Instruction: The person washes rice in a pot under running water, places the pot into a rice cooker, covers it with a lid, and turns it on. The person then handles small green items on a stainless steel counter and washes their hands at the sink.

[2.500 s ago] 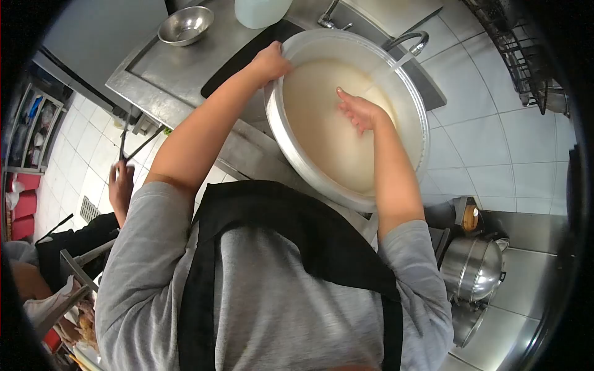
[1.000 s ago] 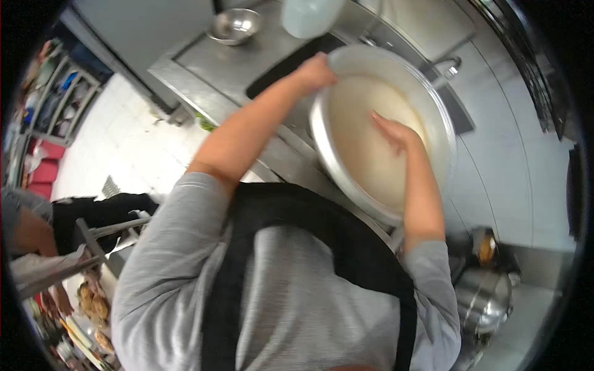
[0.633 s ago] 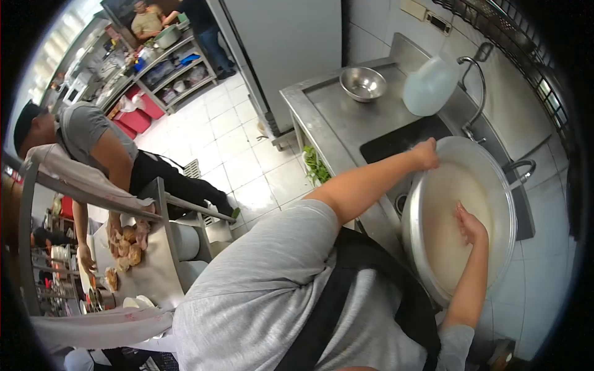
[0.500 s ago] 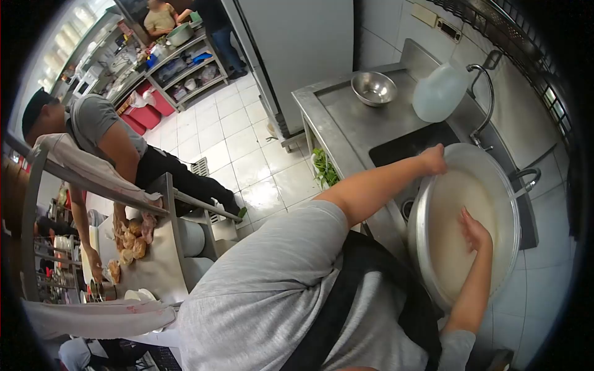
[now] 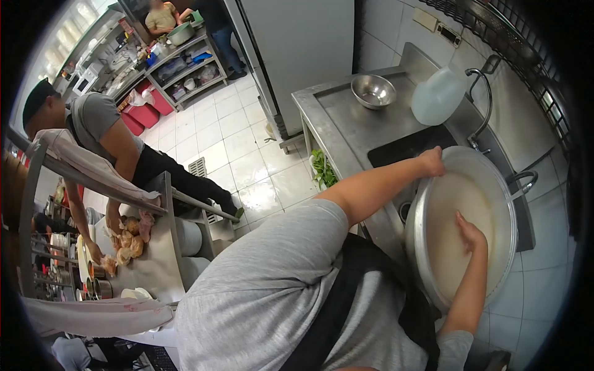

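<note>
A large metal pot stands tilted in the sink, with cloudy off-white liquid inside. My left hand grips the pot's rim at its upper side, fingers curled over the edge. Inside the pot is my right hand, its fingers stretched out and apart, at or just above the liquid. Whether its fingertips touch the liquid I cannot tell. A tap reaches to the pot's far rim.
On the steel sink counter are a metal bowl and a translucent plastic jug. A taller tap rises behind. Green leaves show below the counter. At left, a co-worker handles food pieces on a steel table.
My right hand has shifted slightly left within the pot. My left hand stays on the rim. The co-worker's hand has moved closer to the food pieces.
</note>
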`<state>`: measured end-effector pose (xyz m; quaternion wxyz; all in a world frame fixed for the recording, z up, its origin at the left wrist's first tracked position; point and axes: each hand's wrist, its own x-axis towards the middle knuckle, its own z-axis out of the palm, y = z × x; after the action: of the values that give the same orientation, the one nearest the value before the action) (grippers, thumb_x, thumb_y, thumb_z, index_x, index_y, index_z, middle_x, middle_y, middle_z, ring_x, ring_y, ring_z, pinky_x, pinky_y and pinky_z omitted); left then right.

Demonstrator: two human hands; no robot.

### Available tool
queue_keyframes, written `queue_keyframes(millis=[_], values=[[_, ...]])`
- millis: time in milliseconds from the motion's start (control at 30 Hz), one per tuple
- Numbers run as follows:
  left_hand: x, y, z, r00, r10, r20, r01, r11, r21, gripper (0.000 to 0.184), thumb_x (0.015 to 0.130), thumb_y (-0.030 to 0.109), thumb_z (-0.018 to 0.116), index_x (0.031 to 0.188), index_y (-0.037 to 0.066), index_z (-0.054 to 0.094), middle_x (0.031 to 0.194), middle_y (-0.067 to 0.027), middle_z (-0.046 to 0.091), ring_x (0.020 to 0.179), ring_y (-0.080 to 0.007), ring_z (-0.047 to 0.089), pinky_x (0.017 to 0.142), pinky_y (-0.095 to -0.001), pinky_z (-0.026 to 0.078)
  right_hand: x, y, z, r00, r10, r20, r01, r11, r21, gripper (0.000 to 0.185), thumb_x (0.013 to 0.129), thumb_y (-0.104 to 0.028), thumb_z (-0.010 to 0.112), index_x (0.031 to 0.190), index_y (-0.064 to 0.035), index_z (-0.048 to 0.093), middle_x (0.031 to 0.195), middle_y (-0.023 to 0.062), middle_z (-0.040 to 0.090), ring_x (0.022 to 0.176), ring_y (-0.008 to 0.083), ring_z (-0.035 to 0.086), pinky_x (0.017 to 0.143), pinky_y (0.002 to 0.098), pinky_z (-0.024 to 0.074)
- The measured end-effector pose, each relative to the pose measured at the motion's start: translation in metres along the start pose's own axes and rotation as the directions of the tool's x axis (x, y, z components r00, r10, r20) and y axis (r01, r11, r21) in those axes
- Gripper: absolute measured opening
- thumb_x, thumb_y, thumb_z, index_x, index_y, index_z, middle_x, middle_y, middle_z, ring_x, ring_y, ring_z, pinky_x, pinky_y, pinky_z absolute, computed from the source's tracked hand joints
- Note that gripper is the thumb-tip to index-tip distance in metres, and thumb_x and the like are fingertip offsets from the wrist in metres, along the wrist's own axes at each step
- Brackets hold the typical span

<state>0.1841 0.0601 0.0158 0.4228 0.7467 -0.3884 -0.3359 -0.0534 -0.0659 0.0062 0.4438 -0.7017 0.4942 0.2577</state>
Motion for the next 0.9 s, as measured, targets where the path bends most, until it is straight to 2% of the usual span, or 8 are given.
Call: queue_keyframes(millis=[33,133,233,333,633,700,833,900], values=[[0.001,-0.001,0.0,1.0,0.001,0.002,-0.001,1.0,-0.009,0.062,0.063,0.018,0.068,0.116,0.0,0.043,0.111,-0.0211,0.054,0.105,-0.0326,0.053,0.085,-0.0383,0.044,0.003,0.001,-0.001,1.0,0.028,0.004,-0.028,1.0,0.007,0.097,0.068,-0.081,0.035,0.141,-0.0194,0.018,0.144,0.0239,0.007,0.128,0.0504,0.003,0.089,0.0723,0.0138],[0.005,-0.007,0.004,1.0,0.013,-0.007,-0.013,1.0,-0.016,0.062,0.063,0.018,0.068,0.116,0.0,0.043,0.11,-0.0215,0.054,0.105,-0.0327,0.053,0.085,-0.0381,0.044,0.007,0.005,-0.002,0.996,0.024,-0.083,-0.025,1.0,-0.009,0.095,0.069,-0.08,0.036,0.14,-0.0169,0.023,0.117,0.0202,0.041,0.106,0.0426,0.04,0.089,0.0707,0.018],[0.011,-0.006,0.006,0.999,0.037,-0.033,-0.036,0.999,0.018,0.06,0.062,0.017,0.068,0.114,-0.001,0.043,0.11,-0.0217,0.054,0.105,-0.0328,0.053,0.085,-0.0379,0.043,0.011,0.007,-0.007,0.998,0.011,-0.06,-0.011,1.0,0.001,0.093,0.07,-0.079,0.035,0.138,-0.0161,0.028,0.078,0.0047,0.038,0.067,0.0211,0.039,0.088,0.0693,0.0225],[0.004,-0.005,0.003,0.999,0.022,-0.026,-0.021,1.0,0.019,0.059,0.062,0.017,0.068,0.113,-0.002,0.044,0.111,-0.022,0.053,0.105,-0.033,0.052,0.085,-0.038,0.043,0.002,0.003,-0.003,0.998,0.007,-0.059,-0.007,1.0,-0.003,0.092,0.07,-0.079,0.035,0.137,-0.0161,0.031,0.068,-0.0017,0.025,0.057,0.0134,0.023,0.087,0.0685,0.025],[0.006,-0.008,0.005,0.998,0.034,-0.044,-0.035,0.999,-0.021,0.06,0.061,0.018,0.069,0.113,-0.001,0.045,0.11,-0.022,0.054,0.105,-0.0331,0.052,0.086,-0.0374,0.043,0.003,0.003,-0.002,0.996,-0.006,-0.092,0.003,0.999,-0.035,0.089,0.071,-0.078,0.038,0.138,-0.0203,0.03,0.079,0.0066,0.042,0.068,0.0214,0.04,0.086,0.07,0.0241],[0.007,-0.008,0.006,0.998,0.033,-0.048,-0.034,0.999,-0.03,0.06,0.06,0.019,0.069,0.112,-0.001,0.045,0.11,-0.0218,0.054,0.105,-0.0321,0.053,0.086,-0.0371,0.043,0.015,0.01,-0.003,0.99,-0.043,-0.138,0.04,0.999,-0.025,0.087,0.07,-0.078,0.039,0.137,-0.0222,0.03,0.093,0.0123,0.046,0.079,0.027,0.045,0.084,0.0709,0.0254],[0.019,-0.017,0.006,0.995,0.097,0.01,-0.097,0.985,0.139,0.068,0.058,0.025,0.072,0.115,-0.002,0.046,0.108,-0.0221,0.054,0.101,-0.0317,0.053,0.084,-0.0394,0.043,0.042,0.028,-0.015,0.997,0.014,-0.074,-0.016,1.0,-0.024,0.096,0.067,-0.08,0.041,0.136,-0.014,0.032,0.126,0.0225,0.038,0.106,0.0425,0.042,0.084,0.0695,0.0276],[0.022,-0.022,0.007,0.998,0.066,0.005,-0.066,0.997,0.048,0.082,0.06,0.028,0.072,0.125,-0.007,0.037,0.117,-0.0235,0.048,0.106,-0.0314,0.049,0.088,-0.0393,0.042,0.017,0.014,-0.004,0.988,0.044,-0.145,-0.046,0.999,-0.011,0.105,0.064,-0.081,0.042,0.136,-0.0057,0.029,0.128,0.0253,0.035,0.114,0.0491,0.037,0.086,0.0667,0.0296]])
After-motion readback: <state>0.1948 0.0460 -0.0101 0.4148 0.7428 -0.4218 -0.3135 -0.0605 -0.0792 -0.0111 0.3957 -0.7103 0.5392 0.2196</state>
